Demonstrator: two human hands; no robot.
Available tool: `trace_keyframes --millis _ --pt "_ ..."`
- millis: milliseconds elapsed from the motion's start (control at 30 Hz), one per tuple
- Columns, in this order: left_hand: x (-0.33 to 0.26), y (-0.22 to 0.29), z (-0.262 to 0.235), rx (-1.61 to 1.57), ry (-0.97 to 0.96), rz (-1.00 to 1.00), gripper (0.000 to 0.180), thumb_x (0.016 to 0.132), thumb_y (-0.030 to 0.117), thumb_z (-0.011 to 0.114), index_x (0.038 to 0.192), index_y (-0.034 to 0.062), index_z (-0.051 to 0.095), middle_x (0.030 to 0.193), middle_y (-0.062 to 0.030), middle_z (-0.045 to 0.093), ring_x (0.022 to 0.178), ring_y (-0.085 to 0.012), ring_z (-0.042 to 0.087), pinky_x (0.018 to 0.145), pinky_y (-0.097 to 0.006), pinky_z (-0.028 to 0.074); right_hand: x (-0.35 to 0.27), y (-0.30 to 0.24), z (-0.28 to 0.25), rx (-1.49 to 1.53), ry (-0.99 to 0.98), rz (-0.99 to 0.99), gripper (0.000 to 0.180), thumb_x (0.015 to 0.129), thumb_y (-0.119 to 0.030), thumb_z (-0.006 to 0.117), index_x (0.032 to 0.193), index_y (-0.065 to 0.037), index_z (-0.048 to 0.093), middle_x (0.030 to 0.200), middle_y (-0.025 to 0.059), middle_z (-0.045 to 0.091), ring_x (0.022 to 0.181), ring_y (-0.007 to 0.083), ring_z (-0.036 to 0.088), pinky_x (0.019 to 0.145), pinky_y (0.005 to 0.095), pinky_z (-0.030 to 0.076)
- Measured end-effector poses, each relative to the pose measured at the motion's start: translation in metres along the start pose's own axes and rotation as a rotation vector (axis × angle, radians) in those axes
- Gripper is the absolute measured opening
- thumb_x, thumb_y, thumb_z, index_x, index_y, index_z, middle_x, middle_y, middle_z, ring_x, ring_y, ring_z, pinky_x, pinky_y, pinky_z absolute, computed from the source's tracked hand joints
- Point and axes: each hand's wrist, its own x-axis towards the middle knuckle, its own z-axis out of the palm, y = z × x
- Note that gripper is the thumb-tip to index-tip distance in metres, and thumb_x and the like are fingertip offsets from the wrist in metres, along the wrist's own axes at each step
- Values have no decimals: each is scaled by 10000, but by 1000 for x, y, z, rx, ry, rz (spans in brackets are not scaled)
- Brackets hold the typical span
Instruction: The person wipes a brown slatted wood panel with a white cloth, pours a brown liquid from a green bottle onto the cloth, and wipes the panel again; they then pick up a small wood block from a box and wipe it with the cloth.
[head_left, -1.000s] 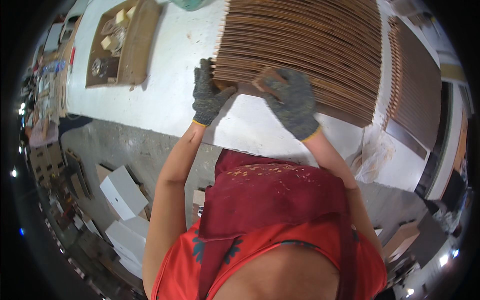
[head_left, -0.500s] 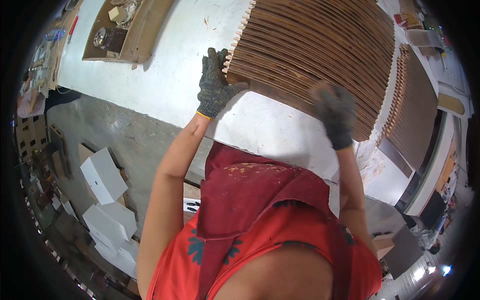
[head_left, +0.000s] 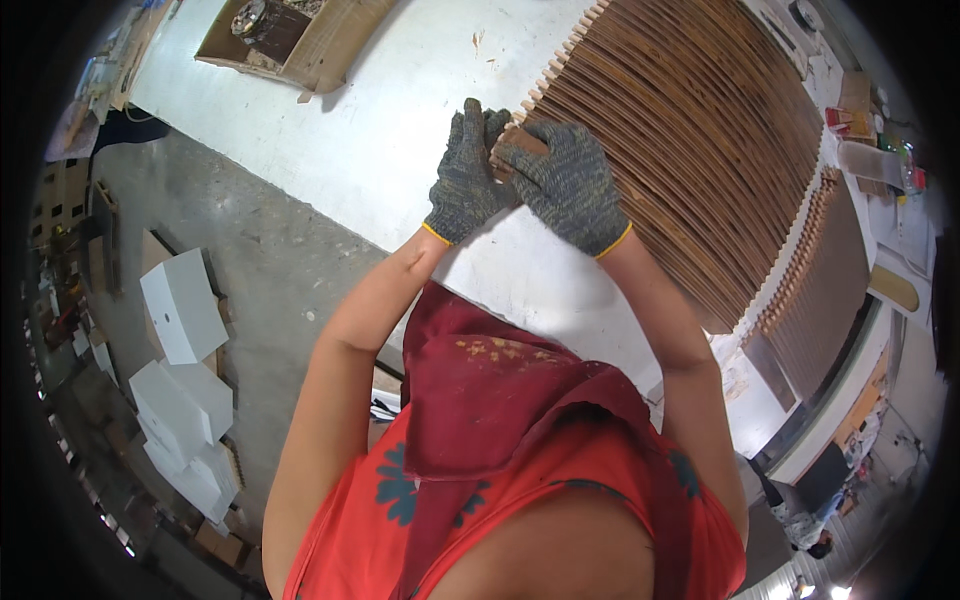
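A wide row of dark brown wooden slats (head_left: 690,130) with pale pegged ends lies on the white tabletop. At its near left corner are both my hands, in grey knitted gloves with yellow cuffs. My left hand (head_left: 468,180) rests against the slat ends, its fingers stretched out and pointing away from me. My right hand (head_left: 570,185) lies over the corner beside it, fingers curled. A small brown patch shows at its fingers; I cannot tell whether this is a held piece or bare fingertips. The slat corner under the hands is partly hidden.
An open cardboard box (head_left: 335,50) with a jar inside stands at the far left of the white table (head_left: 400,110). A second slat stack (head_left: 820,270) lies to the right. White boxes (head_left: 185,305) stand on the floor at left.
My right hand has swept left along the near edge of the slats and now sits beside my left hand. The left hand stays at the corner. The whole view has shifted.
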Motion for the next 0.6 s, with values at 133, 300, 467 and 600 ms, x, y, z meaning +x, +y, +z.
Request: trace_keyframes --millis 133,300,467,600 --pt "7 22 -11 42 -71 -10 1182 605 383 868 1441 -98 184 1387 -169 488 1373 -353 331 1179 -460 159 16 99 -36 -154 290 34 218 818 -264 665 960 -98 674 906 156 664 833 293 621 764 375 497" --pt "10 24 -18 72 -94 50 1190 614 348 877 1472 -47 153 1419 -184 449 1370 -318 344 1161 -434 195 -13 188 -80 -272 408 538 202 882 -228 620 977 -71 704 812 161 663 737 333 629 722 411 517" --pt "20 14 -13 -107 -144 15 1237 612 429 875 1483 -47 137 1439 -208 416 1388 -327 327 1172 -420 176 10 75 4 -111 197 -191 190 829 -91 578 1001 -111 656 957 99 652 856 278 612 791 422 487" --pt "24 9 -14 -160 -125 101 1278 577 362 909 1491 -40 111 1438 -221 410 1370 -351 348 1153 -414 228 63 124 -33 -253 293 -191 183 832 -86 551 971 -117 666 883 111 649 806 297 620 750 428 495"
